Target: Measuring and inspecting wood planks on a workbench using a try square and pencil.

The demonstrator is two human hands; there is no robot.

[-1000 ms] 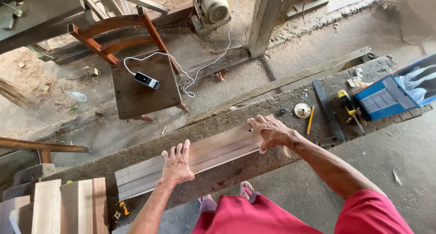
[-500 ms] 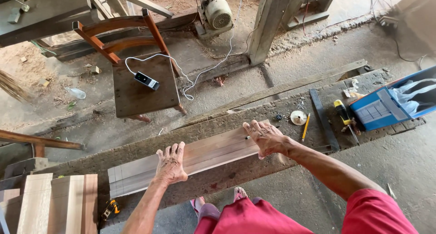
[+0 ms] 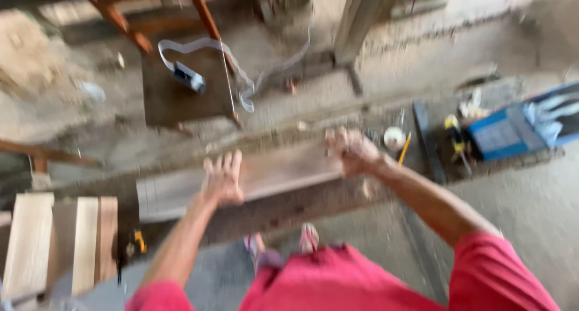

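Observation:
The view is heavily blurred. A set of long wooden strips [image 3: 277, 175] lies side by side along a rough workbench plank [image 3: 301, 208]. My left hand [image 3: 222, 179] rests flat on the strips near their middle, fingers spread. My right hand [image 3: 351, 152] presses on the strips' right end, fingers curled over the edge. Both forearms reach out from red sleeves.
A wooden chair [image 3: 181, 88] with a small dark device and white cable stands beyond the bench. A blue box [image 3: 512, 127], a yellow-handled tool [image 3: 455, 136], a pencil [image 3: 403, 149] and a dark bar [image 3: 427, 139] lie at the right. Pale boards [image 3: 60, 241] are stacked at lower left.
The camera has tipped and swung, blurring everything and shifting the scene upward. Both hands stay on the strips in about the same places.

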